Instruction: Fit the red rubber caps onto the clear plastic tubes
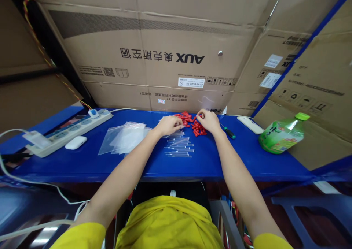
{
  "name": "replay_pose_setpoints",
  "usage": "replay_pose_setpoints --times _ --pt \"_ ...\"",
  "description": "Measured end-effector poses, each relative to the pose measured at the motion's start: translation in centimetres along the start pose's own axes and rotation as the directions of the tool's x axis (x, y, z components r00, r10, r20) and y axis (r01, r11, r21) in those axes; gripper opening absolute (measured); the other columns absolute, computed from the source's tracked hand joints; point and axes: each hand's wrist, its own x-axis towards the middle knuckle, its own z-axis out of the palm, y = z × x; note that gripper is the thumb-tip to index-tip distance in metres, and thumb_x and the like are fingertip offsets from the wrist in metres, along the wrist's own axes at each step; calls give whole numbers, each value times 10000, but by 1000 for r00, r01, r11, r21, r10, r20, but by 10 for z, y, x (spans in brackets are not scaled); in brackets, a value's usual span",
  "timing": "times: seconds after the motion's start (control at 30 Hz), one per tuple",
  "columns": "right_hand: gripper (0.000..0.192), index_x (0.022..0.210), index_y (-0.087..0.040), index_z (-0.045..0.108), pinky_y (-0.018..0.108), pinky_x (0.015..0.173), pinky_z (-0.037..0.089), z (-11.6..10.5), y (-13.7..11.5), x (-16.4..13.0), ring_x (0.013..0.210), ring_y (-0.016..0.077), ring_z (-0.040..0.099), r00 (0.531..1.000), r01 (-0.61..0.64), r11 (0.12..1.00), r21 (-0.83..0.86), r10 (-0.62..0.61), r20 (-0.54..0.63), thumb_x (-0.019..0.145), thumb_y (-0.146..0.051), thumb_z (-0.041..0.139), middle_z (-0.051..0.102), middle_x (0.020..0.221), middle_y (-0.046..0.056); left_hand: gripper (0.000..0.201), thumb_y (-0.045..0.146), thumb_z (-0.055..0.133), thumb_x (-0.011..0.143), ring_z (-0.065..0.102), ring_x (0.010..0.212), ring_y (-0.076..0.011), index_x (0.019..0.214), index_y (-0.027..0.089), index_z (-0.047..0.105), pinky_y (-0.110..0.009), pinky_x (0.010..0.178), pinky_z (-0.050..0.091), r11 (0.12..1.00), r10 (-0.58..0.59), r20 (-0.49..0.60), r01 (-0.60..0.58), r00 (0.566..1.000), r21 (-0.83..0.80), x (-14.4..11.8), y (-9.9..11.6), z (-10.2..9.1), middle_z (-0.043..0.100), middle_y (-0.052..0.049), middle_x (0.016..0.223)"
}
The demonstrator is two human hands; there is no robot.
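Two bare forearms reach out from yellow sleeves over the near edge of the blue counter (247, 161). Just past that edge lies a loose row of clear tubes (180, 146), stacked roughly parallel between the arms, in the middle of the counter. The left hand (169, 125) rests palm down at the far end of those tubes, fingers curled and touching the edge of the heap of small red caps (194, 124); whether it pinches anything I cannot tell. The right hand (209, 120) sits on the other side of the same heap, fingers bent with the tips drawn together at the caps, though what it grips, if anything, is too small to make out. Left of the tubes, a pile of clear plastic bags (123, 137) lies flat, and further left a white mouse-shaped object (76, 142) sits beside a white power strip (71, 131). Right of the right hand lies a green-handled screwdriver (228, 132), then a white remote-like bar (250, 125), and a green bottle (282, 136) lies tilted on its side near the counter's right end. Behind everything stands a wall of cardboard boxes (165, 58).
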Motion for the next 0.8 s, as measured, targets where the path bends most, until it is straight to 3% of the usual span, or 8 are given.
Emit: replay_pose_setpoints --times 0.2,0.4,0.53,0.67,0.8 --pt "190 957 -274 794 282 717 399 -4 6 -1 849 211 670 999 -15 999 -39 16 49 908 -404 664 782 898 41 206 410 664 937 696 835 -170 937 239 777 -260 709 417 1000 11 83 -11 996 -8 -1 -2 -2 796 -13 964" --pt "478 869 -220 817 297 662 371 -13 21 2 668 194 601 993 85 995 52 -89 72 1001 -523 472 723 686 46 213 420 659 928 700 830 -168 962 252 785 -259 718 439 999 -12 96 16 995 -37 -3 -4 -2 796 -17 936" --pt "381 811 -188 789 288 624 362 -17 24 1 617 177 576 986 115 985 127 -129 106 924 -474 564 708 660 36 221 410 632 952 705 878 -188 977 243 776 -277 768 470 1000 -3 74 5 997 -21 -3 -4 -2 796 -35 1014" --pt "423 741 -177 760 290 607 351 -17 21 -1 594 172 555 982 110 981 157 -132 136 929 -490 545 696 628 39 211 324 590 978 704 994 -214 1064 235 761 -302 848 495 994 -96 -22 97 995 42 -3 -7 1 780 -54 1115" --pt "408 785 -178 762 291 612 341 -11 16 -1 619 177 577 987 112 984 137 -126 98 963 -460 527 707 653 42 193 277 615 957 700 1013 -226 1088 243 752 -302 842 503 977 -200 -8 200 980 76 -5 -10 3 774 -52 1097"
